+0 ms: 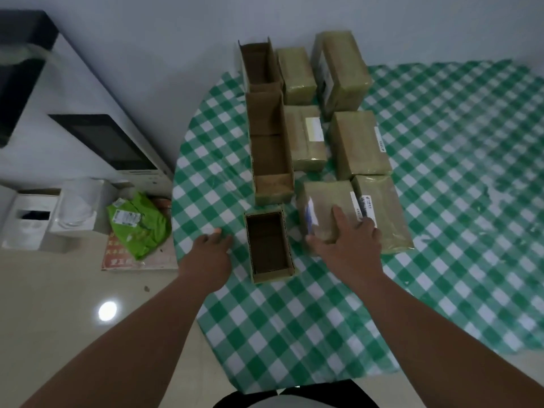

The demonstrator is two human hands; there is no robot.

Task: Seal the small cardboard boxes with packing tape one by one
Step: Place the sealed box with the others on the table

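A small open cardboard box (269, 245) stands near the table's front left edge, its inside empty. Just left of it my left hand (210, 250) rests on the checked cloth with fingers loosely bent, holding nothing. My right hand (348, 241) lies spread on top of a taped box (319, 213) to the right of the open one, thumb along its near side. Several more taped boxes, such as the taped box with a label (360, 142), sit in rows behind. No tape roll is in view.
Two long open cardboard boxes (270, 154) stand end to end behind the small one. The round table (441, 201) has a green-and-white checked cloth. Left of it, on the floor, are a green bag (138, 225), white cartons (32, 219) and a white appliance (109, 142).
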